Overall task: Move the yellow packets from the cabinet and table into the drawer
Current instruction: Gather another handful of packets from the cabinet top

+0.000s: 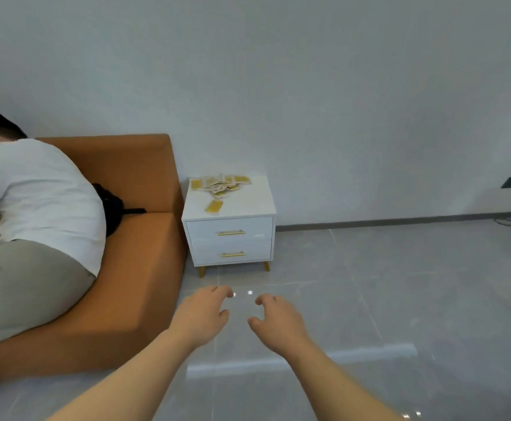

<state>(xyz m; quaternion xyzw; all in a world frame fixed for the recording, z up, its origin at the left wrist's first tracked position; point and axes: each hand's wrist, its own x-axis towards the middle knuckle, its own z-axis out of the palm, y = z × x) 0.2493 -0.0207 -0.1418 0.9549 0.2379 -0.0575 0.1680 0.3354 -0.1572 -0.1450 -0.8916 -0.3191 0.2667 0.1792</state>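
From the head camera, our left hand [201, 317] and right hand [278, 323] hang side by side, fingers loosely curled, holding nothing. Well ahead of them, the yellow packets [220, 185] lie heaped on the cabinet [248, 205], above its drawer [202, 230], which is closed. They look like thin, light, probably slippery sachets, so we'd pinch them by their edges.

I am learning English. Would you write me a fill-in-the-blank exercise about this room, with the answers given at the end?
1. The yellow packets lie on ___ of the white cabinet.
2. The cabinet has ___ drawers, each of them closed.
3. The sofa beside the cabinet is ___ in colour.
4. The left hand and the right hand hold ___.
Answers: top; two; orange; nothing.
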